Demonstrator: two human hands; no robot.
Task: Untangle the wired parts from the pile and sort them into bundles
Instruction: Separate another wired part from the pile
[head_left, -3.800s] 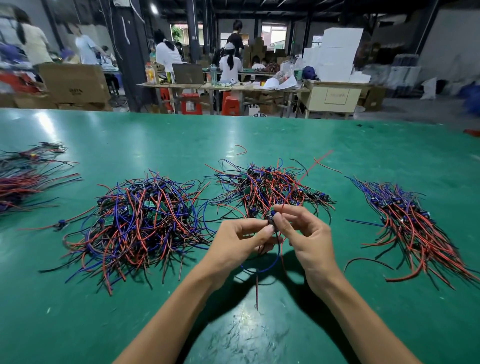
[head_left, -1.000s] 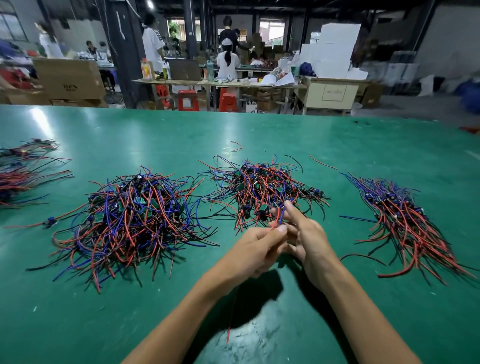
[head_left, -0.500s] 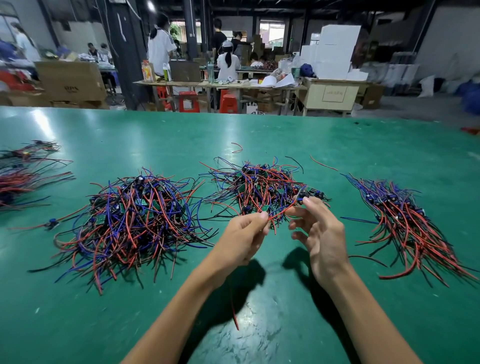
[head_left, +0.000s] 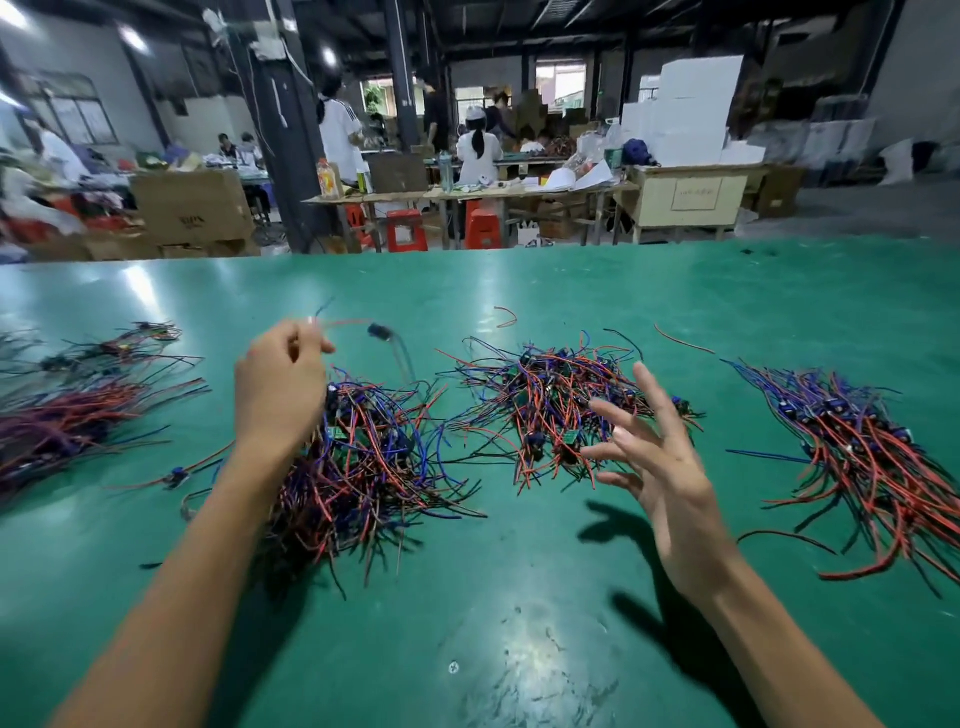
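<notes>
1. Wired parts lay in several heaps on the green counter (head_left: 519, 597): a tangled pile (head_left: 550, 410) in the middle, a second tangle (head_left: 374, 457) left of it, a combed-out bundle (head_left: 857, 457) at the right with its wires running one way, and more bundles (head_left: 78, 410) at the far left edge.
2. One freed part (head_left: 382, 331), blurred by motion, hung from the left hand (head_left: 280, 384), which pinched its red wire between thumb and fingertips, above the left tangle. Judging by that height, the part was being carried clear so its leads would not snag again.
3. Spread and holding nothing, the right hand (head_left: 660, 467) hovered just above the near edge of the middle pile, probably poised to pick out another piece.
4. Aligned wires in the right bundle suggested sorted work; the two central heaps looked unsorted.
5. A few loose wire offcuts (head_left: 506, 314) lay beyond the piles. The glossy counter showed scuffs and ceiling-light glare.
6. Behind it stretched a dim workshop with people at benches (head_left: 467, 192), red stools (head_left: 408, 234), cardboard boxes (head_left: 192, 208) and stacked white boxes (head_left: 685, 109).
</notes>
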